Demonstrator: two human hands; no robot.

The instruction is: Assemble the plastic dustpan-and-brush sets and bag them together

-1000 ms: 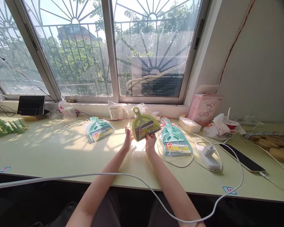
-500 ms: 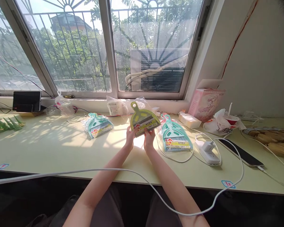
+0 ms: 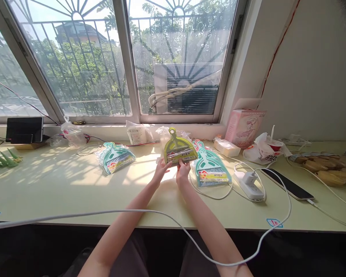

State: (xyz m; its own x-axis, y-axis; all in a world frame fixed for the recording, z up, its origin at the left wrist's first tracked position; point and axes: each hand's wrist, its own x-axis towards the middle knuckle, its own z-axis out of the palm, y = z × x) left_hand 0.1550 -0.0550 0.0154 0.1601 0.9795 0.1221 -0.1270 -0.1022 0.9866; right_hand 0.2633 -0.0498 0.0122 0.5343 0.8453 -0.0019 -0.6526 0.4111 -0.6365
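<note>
My left hand [image 3: 160,170] and right hand [image 3: 183,170] both pinch the low edge of the yellow-green dustpan [image 3: 177,146] over the counter [image 3: 60,194], between the left blue-green pack [image 3: 115,158] and the right blue-green pack [image 3: 212,165].

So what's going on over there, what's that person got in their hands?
The person is holding an olive-green dustpan-and-brush set in clear wrapping, with the left hand and right hand both at its lower edge. Its handle points toward the window. More wrapped sets lie on the table: a teal one on the left, and a teal one on the right with a bit of red showing behind it.
</note>
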